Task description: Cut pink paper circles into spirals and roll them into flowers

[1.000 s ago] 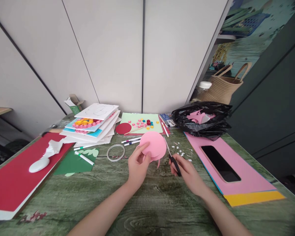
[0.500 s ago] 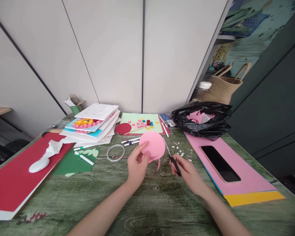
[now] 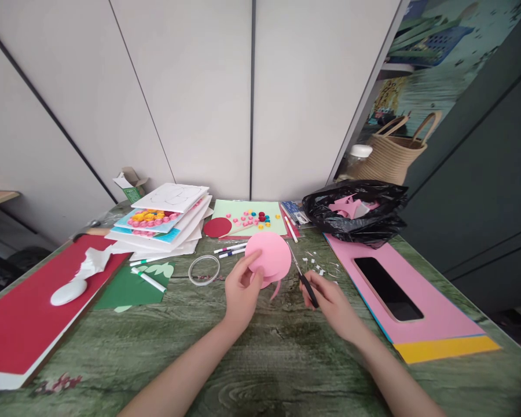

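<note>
A round piece of pink paper (image 3: 269, 252) is pinched between the thumb and fingers of my left hand (image 3: 244, 284). From its lower edge hangs a thin curled strip of the same paper. My right hand (image 3: 325, 298) is closed round the black handles of a pair of scissors (image 3: 308, 288). The blades point up and left, beside the right edge of the pink circle; I cannot tell whether they touch it. Small white paper scraps (image 3: 316, 266) lie on the table just beyond my right hand.
Left: a tape roll (image 3: 204, 270), green paper (image 3: 134, 289), stacked sheets (image 3: 169, 197) and red card (image 3: 39, 313). Behind, a pale green sheet (image 3: 267, 208) bears small coloured paper pieces. Right: a black bag (image 3: 391, 202) of scraps and a phone (image 3: 388, 289) on pink sheets (image 3: 443, 307).
The hanging pink strip has swung slightly to the left. My hands, the circle and the scissors stay almost where they were.
</note>
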Tool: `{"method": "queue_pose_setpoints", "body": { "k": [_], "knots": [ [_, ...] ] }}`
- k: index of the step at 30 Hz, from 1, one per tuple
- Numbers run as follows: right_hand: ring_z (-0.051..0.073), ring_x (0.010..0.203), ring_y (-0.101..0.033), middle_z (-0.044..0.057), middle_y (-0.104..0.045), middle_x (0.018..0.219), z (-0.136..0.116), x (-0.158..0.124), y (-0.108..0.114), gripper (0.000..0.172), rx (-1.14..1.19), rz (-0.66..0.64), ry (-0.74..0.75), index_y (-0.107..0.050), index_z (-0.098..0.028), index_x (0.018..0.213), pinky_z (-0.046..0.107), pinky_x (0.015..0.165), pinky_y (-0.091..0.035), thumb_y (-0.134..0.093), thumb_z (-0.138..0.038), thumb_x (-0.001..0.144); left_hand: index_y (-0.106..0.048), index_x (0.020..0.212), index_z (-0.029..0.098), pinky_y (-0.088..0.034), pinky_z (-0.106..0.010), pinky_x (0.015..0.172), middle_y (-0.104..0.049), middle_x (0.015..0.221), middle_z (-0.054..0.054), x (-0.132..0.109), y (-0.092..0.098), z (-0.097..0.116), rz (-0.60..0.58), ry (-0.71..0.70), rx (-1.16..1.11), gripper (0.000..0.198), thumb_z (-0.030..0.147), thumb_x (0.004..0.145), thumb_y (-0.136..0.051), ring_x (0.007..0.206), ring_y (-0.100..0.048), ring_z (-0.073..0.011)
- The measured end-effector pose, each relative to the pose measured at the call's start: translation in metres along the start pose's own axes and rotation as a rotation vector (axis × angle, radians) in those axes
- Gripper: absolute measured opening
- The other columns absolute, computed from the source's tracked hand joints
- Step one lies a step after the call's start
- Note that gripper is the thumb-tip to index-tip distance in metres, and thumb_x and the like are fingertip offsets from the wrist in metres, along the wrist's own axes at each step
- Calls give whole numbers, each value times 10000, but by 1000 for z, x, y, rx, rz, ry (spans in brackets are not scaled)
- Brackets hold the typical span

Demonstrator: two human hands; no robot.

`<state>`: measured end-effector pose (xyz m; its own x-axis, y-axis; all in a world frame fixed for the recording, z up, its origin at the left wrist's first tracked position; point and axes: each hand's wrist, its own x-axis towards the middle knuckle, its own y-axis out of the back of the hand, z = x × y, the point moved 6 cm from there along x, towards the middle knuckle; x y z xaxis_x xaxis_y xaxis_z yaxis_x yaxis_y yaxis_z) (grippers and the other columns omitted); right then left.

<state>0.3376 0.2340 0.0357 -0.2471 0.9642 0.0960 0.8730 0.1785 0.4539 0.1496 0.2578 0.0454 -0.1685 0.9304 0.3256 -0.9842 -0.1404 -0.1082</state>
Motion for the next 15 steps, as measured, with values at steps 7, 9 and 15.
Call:
{"method": "queue_pose_setpoints", "body": {
  "k": [7, 9, 15],
  "knots": [
    [106, 543, -433, -40, -491, 584, 5, 2, 4, 235, 72, 19, -24, -469, -199, 750, 227, 527, -347, -388, -358, 903, -648, 1042, 189, -456, -319, 888, -621, 1140, -85, 1, 1, -1, -1, 6, -7, 303, 243, 749, -599, 1057, -559, -208],
    [105, 535, -430, -37, -490, 583, 9, 4, 7, 239, 130, 25, -26, -482, -195, 763, 229, 520, -350, -393, -367, 902, -646, 1044, 189, -453, -322, 894, -620, 1140, -84, 1, 1, -3, 0, 10, -9, 303, 238, 749, -600, 1060, -557, -207],
    [111, 506, -460, -29, -510, 556, 34, 15, 29, 239, 476, 106, -72, -543, -184, 790, 300, 666, -425, -480, -401, 867, -636, 1062, 195, -442, -314, 909, -602, 1165, -80, 2, 1, -9, -6, 4, -40, 308, 218, 757, -595, 1067, -546, -197]
  ]
}}
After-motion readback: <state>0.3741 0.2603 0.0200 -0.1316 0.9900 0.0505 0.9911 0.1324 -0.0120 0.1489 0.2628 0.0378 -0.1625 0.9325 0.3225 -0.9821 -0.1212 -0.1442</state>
